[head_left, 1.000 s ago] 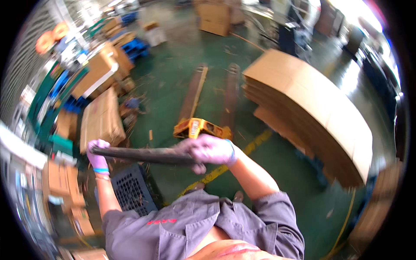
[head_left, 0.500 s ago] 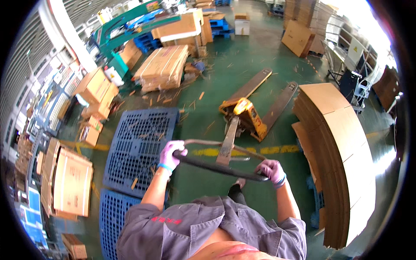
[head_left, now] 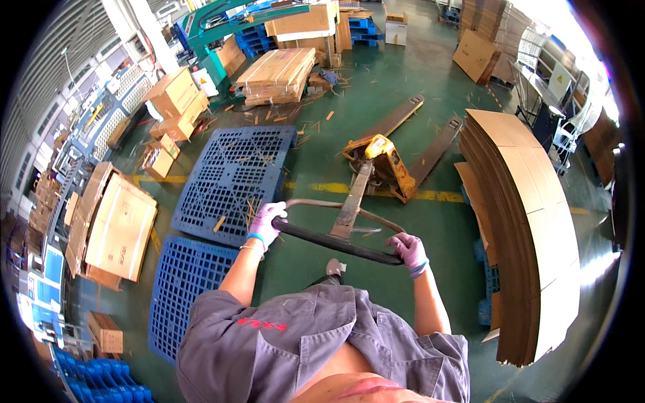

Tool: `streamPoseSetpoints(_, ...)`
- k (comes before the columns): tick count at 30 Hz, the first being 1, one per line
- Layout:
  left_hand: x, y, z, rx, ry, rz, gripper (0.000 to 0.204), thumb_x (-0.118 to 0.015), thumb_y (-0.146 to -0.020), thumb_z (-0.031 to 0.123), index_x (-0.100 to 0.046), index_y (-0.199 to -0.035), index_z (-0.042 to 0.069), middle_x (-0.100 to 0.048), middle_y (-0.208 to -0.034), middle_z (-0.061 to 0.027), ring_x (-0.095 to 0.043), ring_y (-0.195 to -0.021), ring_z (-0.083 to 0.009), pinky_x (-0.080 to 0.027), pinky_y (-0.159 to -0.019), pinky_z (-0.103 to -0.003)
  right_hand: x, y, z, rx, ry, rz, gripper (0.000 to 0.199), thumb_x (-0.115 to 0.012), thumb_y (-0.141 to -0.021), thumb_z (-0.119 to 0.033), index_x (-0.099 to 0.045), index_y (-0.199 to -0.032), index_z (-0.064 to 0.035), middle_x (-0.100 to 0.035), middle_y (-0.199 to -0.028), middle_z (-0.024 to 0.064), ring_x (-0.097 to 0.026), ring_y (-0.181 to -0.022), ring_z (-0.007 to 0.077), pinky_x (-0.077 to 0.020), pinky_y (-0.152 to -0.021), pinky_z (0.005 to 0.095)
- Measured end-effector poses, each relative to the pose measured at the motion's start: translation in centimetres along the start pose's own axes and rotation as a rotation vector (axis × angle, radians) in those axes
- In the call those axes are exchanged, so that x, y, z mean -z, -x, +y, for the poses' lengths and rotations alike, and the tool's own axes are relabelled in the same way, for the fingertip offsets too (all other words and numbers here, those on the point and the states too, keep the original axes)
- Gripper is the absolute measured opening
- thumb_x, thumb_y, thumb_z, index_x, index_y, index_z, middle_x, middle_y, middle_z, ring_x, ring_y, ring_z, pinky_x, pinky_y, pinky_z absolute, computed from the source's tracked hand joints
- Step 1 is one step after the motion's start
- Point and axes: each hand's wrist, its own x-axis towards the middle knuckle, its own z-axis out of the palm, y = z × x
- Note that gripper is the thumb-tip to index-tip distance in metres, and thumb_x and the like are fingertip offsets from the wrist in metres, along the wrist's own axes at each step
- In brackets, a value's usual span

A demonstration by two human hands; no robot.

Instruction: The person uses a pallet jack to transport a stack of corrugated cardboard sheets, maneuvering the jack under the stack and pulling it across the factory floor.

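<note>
Both hands, left hand (head_left: 266, 224) and right hand (head_left: 407, 249), grip the pallet jack handle (head_left: 334, 240)

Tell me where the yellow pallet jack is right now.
In the head view, the yellow pallet jack stands centre-right on the green floor, between the blue pallet and the cardboard stack.
</note>
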Motion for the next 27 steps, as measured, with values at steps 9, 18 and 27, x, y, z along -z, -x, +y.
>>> streamPoseSetpoints(9,2.6,22.8,-1.5,0.038,-0.052,0.166,0.021,-0.064,-0.082,0.004,-0.065,-0.103,0.003,-0.067,-0.1,-0.0079,-0.061,-0.076,-0.0161,-0.05,-0.067,-0.029,-0.8,18.5,-3.2,0.022,0.065,-0.21,0.018,-0.058,-0.084,-0.008,-0.073,-0.094,-0.0062,-0.067,-0.079,0.0073,-0.06,-0.063,0.0175,-0.0501,-0.063,0.0315)
streamPoseSetpoints(18,5.8,41.6,-1.0,-0.067,0.003,0.145,0.013,-0.064,-0.08,0.003,-0.067,-0.093,0.002,-0.068,-0.097,-0.0089,-0.058,-0.074,-0.0139,-0.047,-0.07,-0.027,-4.9,35.3,-6.7,0.024,0.055,-0.299,0.02,-0.061,-0.086,-0.013,-0.073,-0.1,-0.0059,-0.07,-0.082,0.012,-0.067,-0.075,0.0273,-0.0521,-0.07,0.0357)
streamPoseSetpoints(27,9.9,61.0,-2.1,-0.155,-0.156,0.216,0.021,-0.063,-0.079,0.005,-0.068,-0.098,-0.002,-0.066,-0.091,-0.0074,-0.054,-0.066,-0.0129,-0.044,-0.062,-0.025,-9.1,51.8,-8.5,0.385,0.312,-0.554,0.025,-0.061,-0.088,-0.023,-0.072,-0.105,-0.0092,-0.069,-0.087,0.0142,-0.066,-0.081,0.0322,-0.0516,-0.074,0.0414)
